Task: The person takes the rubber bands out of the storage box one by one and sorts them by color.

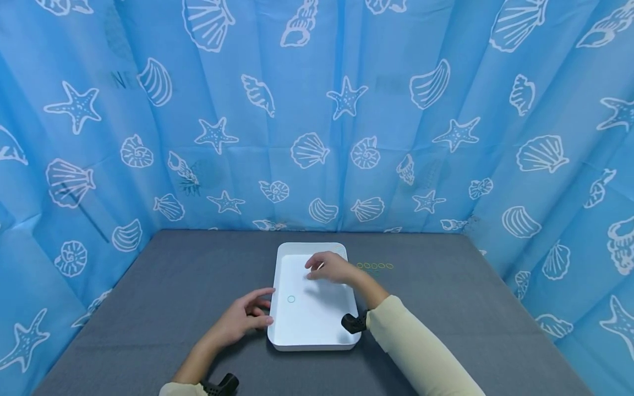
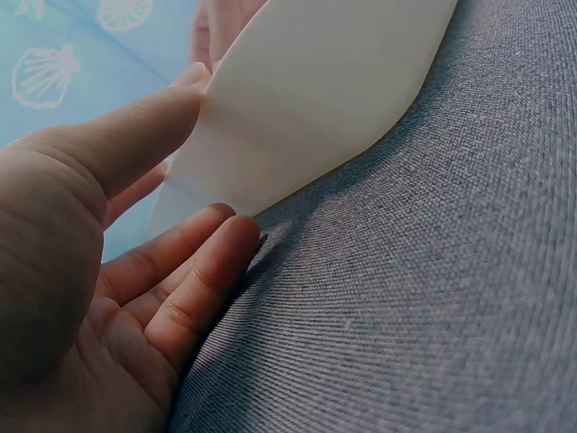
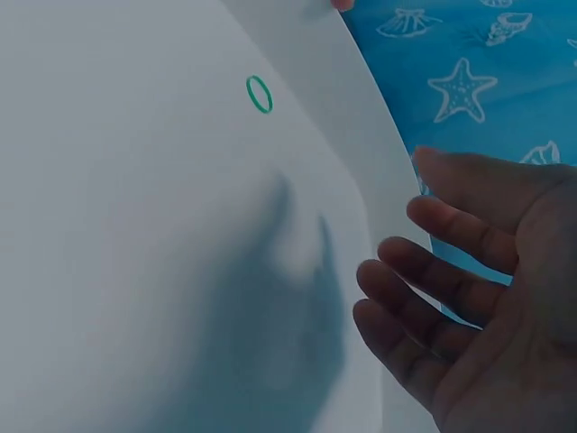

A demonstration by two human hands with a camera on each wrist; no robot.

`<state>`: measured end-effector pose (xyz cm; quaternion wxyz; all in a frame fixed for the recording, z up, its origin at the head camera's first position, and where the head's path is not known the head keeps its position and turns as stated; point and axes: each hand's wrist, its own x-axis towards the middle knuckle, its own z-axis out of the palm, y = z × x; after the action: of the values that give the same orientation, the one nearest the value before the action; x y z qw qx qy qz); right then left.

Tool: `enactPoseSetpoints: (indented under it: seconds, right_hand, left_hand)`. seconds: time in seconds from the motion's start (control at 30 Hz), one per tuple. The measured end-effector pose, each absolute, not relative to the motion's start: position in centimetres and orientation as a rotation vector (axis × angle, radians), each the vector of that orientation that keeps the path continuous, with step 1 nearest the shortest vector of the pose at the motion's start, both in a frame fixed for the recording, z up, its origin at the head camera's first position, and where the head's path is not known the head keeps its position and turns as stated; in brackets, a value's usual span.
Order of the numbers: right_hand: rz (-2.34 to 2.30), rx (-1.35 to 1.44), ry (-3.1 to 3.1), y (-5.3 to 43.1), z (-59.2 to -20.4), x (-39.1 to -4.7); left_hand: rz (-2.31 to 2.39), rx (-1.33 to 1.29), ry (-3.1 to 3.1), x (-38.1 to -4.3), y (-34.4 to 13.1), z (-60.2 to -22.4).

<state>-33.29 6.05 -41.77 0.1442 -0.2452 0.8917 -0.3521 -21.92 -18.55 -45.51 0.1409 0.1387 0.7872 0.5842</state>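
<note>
A white rectangular tray [image 1: 317, 322] with a raised rim lies on the grey cloth. Inside it, left of the middle, is a thin green ring [image 1: 291, 299], which the right wrist view also shows as a small green ring [image 3: 260, 94]. My left hand [image 1: 246, 314] is at the tray's left side, its thumb and fingertips touching the outer wall [image 2: 297, 99]. Over the tray's far half hovers my right hand [image 1: 331, 268], fingers loosely bent and apart. Nothing shows between the fingers of the right hand [image 3: 478, 262] in the right wrist view; its shadow falls on the tray floor.
Several yellow rings [image 1: 375, 265] lie in a row on the grey table [image 1: 198, 264], right of the tray; fainter green ones [image 1: 375, 273] lie just in front of them. A blue curtain [image 1: 317, 121] with white shells and starfish surrounds the table's back and sides.
</note>
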Motion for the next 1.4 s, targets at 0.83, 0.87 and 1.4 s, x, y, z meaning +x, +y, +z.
enactPoseSetpoints:
  seconds: [0.83,0.87,1.4]
  right_hand:
    - [-0.895,-0.967,2.34,3.3,-44.2,-33.0]
    - [-0.876,-0.983,2.347,3.1,-44.3,-32.9]
    - [-0.763,-0.92,2.42,2.2,-45.1,-32.6]
  left_hand:
    - [1.688,0.418,2.325,-23.1,-18.9,-48.1]
    - [1.686,0.417,2.325,-23.0,-18.9,-48.1]
    - [1.702,0.43,2.321,-22.9,-19.0,-48.1]
